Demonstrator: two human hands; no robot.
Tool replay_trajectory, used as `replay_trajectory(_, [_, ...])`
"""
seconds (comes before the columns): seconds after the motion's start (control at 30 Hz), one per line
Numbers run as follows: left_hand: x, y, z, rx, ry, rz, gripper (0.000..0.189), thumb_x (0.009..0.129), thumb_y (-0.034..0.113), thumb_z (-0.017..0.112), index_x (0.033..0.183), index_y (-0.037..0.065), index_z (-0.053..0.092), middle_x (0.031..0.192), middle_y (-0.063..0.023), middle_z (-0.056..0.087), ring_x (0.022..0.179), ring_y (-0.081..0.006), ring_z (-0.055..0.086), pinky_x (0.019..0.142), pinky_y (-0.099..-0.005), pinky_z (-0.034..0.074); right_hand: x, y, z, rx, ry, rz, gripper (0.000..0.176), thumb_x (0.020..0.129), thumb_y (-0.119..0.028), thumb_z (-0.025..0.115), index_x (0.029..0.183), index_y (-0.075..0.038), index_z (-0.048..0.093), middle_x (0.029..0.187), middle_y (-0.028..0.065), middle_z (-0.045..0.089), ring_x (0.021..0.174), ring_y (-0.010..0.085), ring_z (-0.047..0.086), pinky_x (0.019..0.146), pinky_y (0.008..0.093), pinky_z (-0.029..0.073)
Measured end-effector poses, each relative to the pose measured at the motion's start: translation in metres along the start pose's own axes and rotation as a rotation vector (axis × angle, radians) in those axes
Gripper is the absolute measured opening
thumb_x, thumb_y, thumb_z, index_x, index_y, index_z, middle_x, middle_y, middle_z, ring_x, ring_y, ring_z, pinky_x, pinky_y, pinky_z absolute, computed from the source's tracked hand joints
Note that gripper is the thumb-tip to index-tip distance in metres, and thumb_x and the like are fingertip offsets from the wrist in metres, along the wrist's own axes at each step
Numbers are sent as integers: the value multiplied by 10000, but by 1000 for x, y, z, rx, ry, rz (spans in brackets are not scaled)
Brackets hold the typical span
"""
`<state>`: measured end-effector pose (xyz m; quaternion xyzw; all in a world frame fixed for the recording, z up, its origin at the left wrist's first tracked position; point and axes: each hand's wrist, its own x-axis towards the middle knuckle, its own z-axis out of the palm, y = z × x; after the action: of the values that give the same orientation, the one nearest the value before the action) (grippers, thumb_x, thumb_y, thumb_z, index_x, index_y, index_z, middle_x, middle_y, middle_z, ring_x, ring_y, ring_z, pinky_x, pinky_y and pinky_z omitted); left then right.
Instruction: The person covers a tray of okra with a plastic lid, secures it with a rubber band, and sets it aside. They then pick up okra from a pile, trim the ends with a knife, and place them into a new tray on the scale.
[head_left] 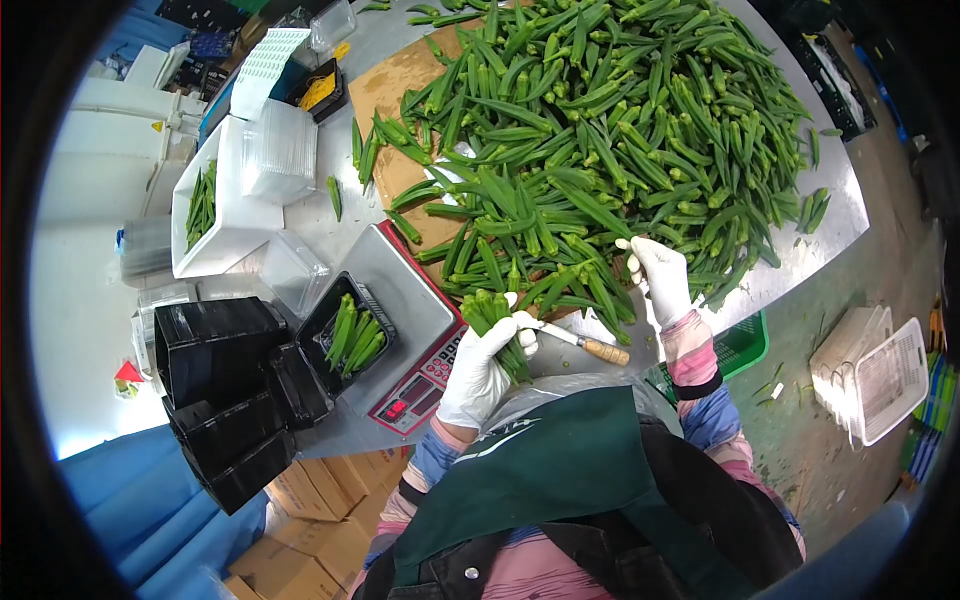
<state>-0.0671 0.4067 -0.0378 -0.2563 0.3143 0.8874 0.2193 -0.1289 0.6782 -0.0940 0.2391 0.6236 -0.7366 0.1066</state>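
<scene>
My left hand, in a white glove, is closed around a bunch of okra pods at the table's near edge. Just right of it lies a knife with a wooden handle, its blade pointing toward the gloved fingers. My right hand, also gloved, is at the near edge of a large okra pile. Its fingers are bent and their tips sit slightly apart beside the pods; I see nothing held between them. A black tray with several okra pods rests on a red-edged digital scale.
Stacked black trays stand left of the scale. Behind are a white bin with okra and a stack of clear containers. A green crate sits below the table at right, white baskets farther out on the floor.
</scene>
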Motion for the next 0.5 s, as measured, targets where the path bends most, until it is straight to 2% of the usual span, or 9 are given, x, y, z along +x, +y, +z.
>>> replay_trajectory(0.1, [-1, -1, 0, -7, 4, -5, 407, 965, 49, 625, 1345, 13, 484, 1055, -116, 639, 879, -220, 652, 785, -383, 560, -2, 3, 9, -91, 7, -98, 237, 1004, -190, 602, 1077, -20, 750, 688, -53, 599, 555, 23, 468, 516, 181, 354])
replay_trajectory(0.13, [-2, -1, 1, -4, 10, -7, 403, 965, 50, 626, 1342, 13, 487, 1056, -116, 640, 880, -221, 653, 786, -384, 561, -3, 2, 17, -97, -22, -88, 239, 998, -165, 609, 1115, 4, 731, 714, -35, 625, 595, 33, 512, 553, 190, 406])
replay_trajectory(0.17, [-2, -1, 2, -2, 14, -10, 399, 966, 52, 626, 1340, 14, 490, 1056, -116, 641, 881, -222, 653, 788, -384, 561, -9, 1, 24, -163, -79, -175, 267, 979, -156, 635, 1180, 5, 704, 793, -24, 662, 679, 48, 572, 629, 216, 468])
replay_trajectory(0.23, [-2, -1, 3, -23, 13, -4, 394, 964, 36, 619, 1333, 2, 488, 1067, -143, 660, 868, -218, 667, 776, -361, 579, -16, -4, 36, -325, -255, -273, 339, 942, -177, 684, 1264, -70, 679, 833, -6, 681, 771, 50, 607, 682, 232, 491])
replay_trajectory(0.27, [-3, -1, 2, -33, 13, -3, 391, 962, 27, 616, 1330, -4, 487, 1072, -157, 669, 862, -216, 674, 770, -350, 588, -11, -1, 38, -335, -275, -216, 320, 907, -183, 717, 1214, -93, 703, 898, 28, 687, 835, 103, 621, 750, 286, 489])
replay_trajectory(0.37, [-3, -1, -1, -37, 29, 4, 384, 964, 30, 616, 1326, 3, 492, 1095, -160, 671, 872, -213, 678, 776, -344, 590, 24, 17, 31, -1007, 167, -841, 284, 867, -204, 735, 1132, -103, 720, 965, 54, 668, 904, 199, 611, 807, 349, 463])
replay_trajectory(0.4, [-4, 0, -1, -35, 37, 0, 384, 964, 33, 618, 1326, 5, 494, 1099, -159, 672, 874, -213, 680, 779, -341, 591, 35, 22, 30, -1144, 298, -857, 254, 834, -231, 738, 1065, -127, 719, 1012, 58, 638, 962, 271, 575, 831, 394, 431])
replay_trajectory(0.43, [-4, 0, -2, -33, 44, -3, 383, 964, 36, 619, 1326, 8, 496, 1103, -159, 673, 876, -212, 681, 783, -337, 591, 43, 24, 25, -1292, 336, -834, 258, 841, -231, 727, 1081, -137, 712, 1039, 44, 628, 969, 257, 573, 815, 390, 430])
replay_trajectory(0.5, [-5, -1, -3, -33, 40, -14, 382, 964, 41, 621, 1326, 12, 500, 1105, -156, 675, 883, -212, 684, 791, -331, 592, 56, 28, 20, -1355, 302, -768, 222, 839, -243, 729, 1038, -143, 728, 1013, 47, 637, 962, 254, 577, 822, 391, 427])
